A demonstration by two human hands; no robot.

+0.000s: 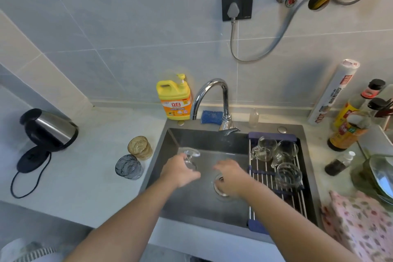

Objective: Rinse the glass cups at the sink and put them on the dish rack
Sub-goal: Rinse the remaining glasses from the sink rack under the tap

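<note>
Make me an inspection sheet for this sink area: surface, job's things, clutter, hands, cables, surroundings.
Surface: pale counter around a dark sink; dish rack across the sink's right side.
Job's things: stemmed glass held foot-up over the sink; several clear cups on the rack; amber cup and grey cup on the counter, left of the sink.
Clutter: kettle, soap bottle, blue scrubber, sauce bottles, floral cloth.
Hands: left hand grips the stemmed glass; right hand above the drain, whether its fingers hold anything cannot be told.
Cables: kettle cord looped on the counter; grey cord hanging from the wall plug.
Surroundings: tiled wall, faucet.
</note>
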